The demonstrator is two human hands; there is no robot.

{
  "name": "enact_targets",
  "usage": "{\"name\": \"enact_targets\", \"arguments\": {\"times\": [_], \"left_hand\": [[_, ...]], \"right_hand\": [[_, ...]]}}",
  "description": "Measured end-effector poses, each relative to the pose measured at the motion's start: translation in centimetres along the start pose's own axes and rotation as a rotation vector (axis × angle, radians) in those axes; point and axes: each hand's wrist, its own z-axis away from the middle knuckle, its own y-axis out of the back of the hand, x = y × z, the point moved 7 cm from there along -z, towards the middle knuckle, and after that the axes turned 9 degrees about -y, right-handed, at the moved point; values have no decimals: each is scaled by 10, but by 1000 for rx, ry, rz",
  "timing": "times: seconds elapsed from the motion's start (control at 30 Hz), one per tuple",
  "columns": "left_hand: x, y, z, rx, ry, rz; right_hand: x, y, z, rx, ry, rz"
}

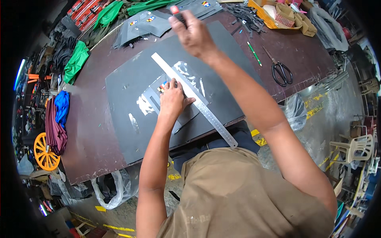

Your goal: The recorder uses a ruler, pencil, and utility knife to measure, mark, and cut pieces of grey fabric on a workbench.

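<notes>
A long metal ruler lies slantwise over a grey fabric piece with a small multicoloured patch, on a dark grey cutting mat. My left hand holds the ruler down near its middle, thumb spread onto the metal and the other fingers bent by the patch. Raised past the ruler's far end, my right hand is closed around a short red-and-black hand tool. Motion blurs that hand, and no blade or tip can be made out. White worn or shiny marks show on the mat around the fabric.
Black-handled scissors and a green pencil lie at the right of the brown table. Grey patched pieces, black strips and an orange tray sit along the far side. Green cloth hangs at the left edge.
</notes>
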Motion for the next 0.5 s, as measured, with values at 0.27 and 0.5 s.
{"name": "enact_targets", "arguments": {"times": [0.27, 0.5], "left_hand": [[-42, -34, -13, 70, -13, -8], [-51, -56, -20, 193, -34, 122]], "right_hand": [[135, 46, 68, -164, -104, 871], [208, 67, 102, -160, -64, 1062]]}}
